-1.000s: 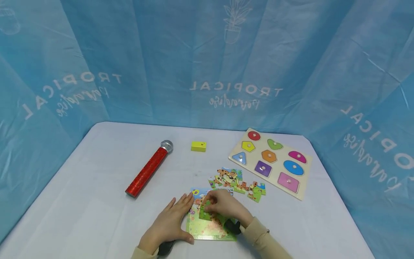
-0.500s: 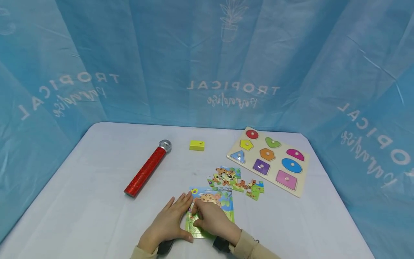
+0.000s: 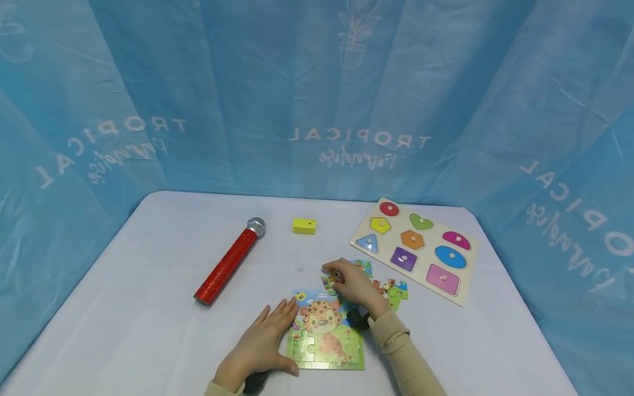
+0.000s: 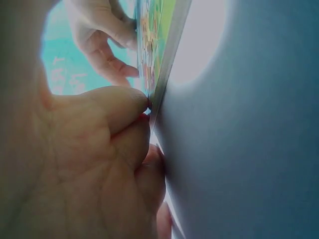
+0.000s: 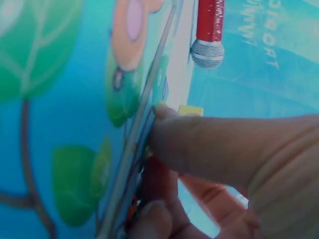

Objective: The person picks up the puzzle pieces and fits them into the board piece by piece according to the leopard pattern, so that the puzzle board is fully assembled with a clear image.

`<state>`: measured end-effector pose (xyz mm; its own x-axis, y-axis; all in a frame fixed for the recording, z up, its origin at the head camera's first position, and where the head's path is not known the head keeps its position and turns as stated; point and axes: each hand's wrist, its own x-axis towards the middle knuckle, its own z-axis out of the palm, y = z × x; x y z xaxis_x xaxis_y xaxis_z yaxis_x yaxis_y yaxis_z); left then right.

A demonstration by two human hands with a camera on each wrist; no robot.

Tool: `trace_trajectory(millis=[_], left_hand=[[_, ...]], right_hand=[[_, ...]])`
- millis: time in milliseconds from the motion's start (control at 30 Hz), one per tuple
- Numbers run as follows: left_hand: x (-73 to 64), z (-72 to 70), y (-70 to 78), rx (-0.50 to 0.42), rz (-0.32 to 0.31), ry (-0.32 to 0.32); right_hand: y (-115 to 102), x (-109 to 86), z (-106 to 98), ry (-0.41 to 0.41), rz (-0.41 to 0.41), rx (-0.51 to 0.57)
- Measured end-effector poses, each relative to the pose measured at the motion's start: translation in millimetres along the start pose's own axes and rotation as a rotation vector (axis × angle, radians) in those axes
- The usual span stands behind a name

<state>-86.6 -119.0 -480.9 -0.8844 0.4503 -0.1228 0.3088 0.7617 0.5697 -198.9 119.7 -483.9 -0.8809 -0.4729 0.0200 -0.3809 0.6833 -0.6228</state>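
Note:
A jigsaw tray (image 3: 325, 366) with a spotted cub picture lies near the table's front edge. One green puzzle piece (image 3: 300, 349) sits in its lower left corner. Along the tray's left side, my left hand (image 3: 264, 341) lies with straight fingers, its fingertips at the edge. My right hand (image 3: 358, 286) hovers over the loose puzzle pieces (image 3: 395, 294) behind the tray and hides some of them. A gap shows between its thumb (image 5: 172, 137) and index finger. In the left wrist view, the right hand's fingers (image 4: 107, 59) also stand apart, close to the tray.
A red toy microphone (image 3: 228, 265) lies at the left. Toward the back stands a small yellow block (image 3: 304, 226). A wooden shape board (image 3: 418, 250) with knobbed coloured shapes lies at the back right. Blue curtain (image 3: 247, 99) surrounds the white table (image 3: 143, 308).
My right hand brought a green piece to the tray's lower left, let go of it there, then moved back and right to the loose pieces. The left hand has stayed in place.

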Motion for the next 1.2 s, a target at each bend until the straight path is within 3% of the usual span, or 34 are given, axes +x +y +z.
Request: trace_trajectory(millis=[467,667,767,933,1033,1200], left_hand=[[0.3,-1.3,0.8,0.005,0.016,0.016],[0.4,-0.4,0.5,-0.008,0.010,0.014],[-0.4,-0.4,0.5,-0.009,0.010,0.009],[-1.3,-0.6,-0.1,-0.004,0.019,0.005],[-1.2,-0.6,-0.2,-0.001,0.028,0.005],[-1.8,-0.8,0.0,-0.002,0.037,0.010]], right_hand=[[4,0.5,-7,0.072,0.187,-0.029],[5,-4.2,-11,0.084,0.176,0.089],[1,-9.7,-15,0.006,0.092,0.156],[-20,-16.1,-15,-0.217,-0.056,0.244],[-32,-17.8,-8,-0.330,-0.084,0.243],[-41,-18.6,7,-0.397,-0.099,0.198]])
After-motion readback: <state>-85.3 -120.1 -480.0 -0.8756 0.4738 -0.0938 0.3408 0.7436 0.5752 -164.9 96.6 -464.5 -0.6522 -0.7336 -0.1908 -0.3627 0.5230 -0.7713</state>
